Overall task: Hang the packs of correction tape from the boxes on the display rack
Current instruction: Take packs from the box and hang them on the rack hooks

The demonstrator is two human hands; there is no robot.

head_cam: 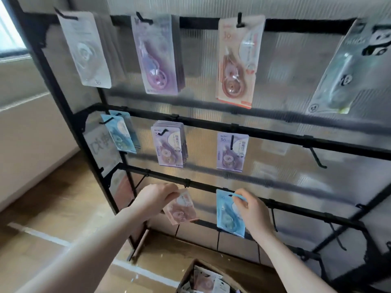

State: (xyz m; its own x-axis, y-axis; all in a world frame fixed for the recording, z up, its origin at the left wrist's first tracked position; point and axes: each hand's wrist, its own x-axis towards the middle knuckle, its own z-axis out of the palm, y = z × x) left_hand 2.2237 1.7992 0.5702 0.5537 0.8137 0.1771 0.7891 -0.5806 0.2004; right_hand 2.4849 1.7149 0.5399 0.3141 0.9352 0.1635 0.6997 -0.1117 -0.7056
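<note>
At bottom rail: left hand [155,197] grips tilted pink pack [182,210]; right hand [252,210] seemingly pinches upright blue pack [226,216].

Both bare forearms reach forward and upward from the bottom of the view, angling toward each other. The left hand [157,196] is raised with its back toward the camera, wrist slightly bent, fingers curled and pinching the top of a pink pack of correction tape [181,208] that hangs below its fingertips. The right hand [252,210], level with the left and well apart from it, has its fingers curled, pinching the upper right corner of a blue pack of correction tape [227,212] lying just to its left.
</note>
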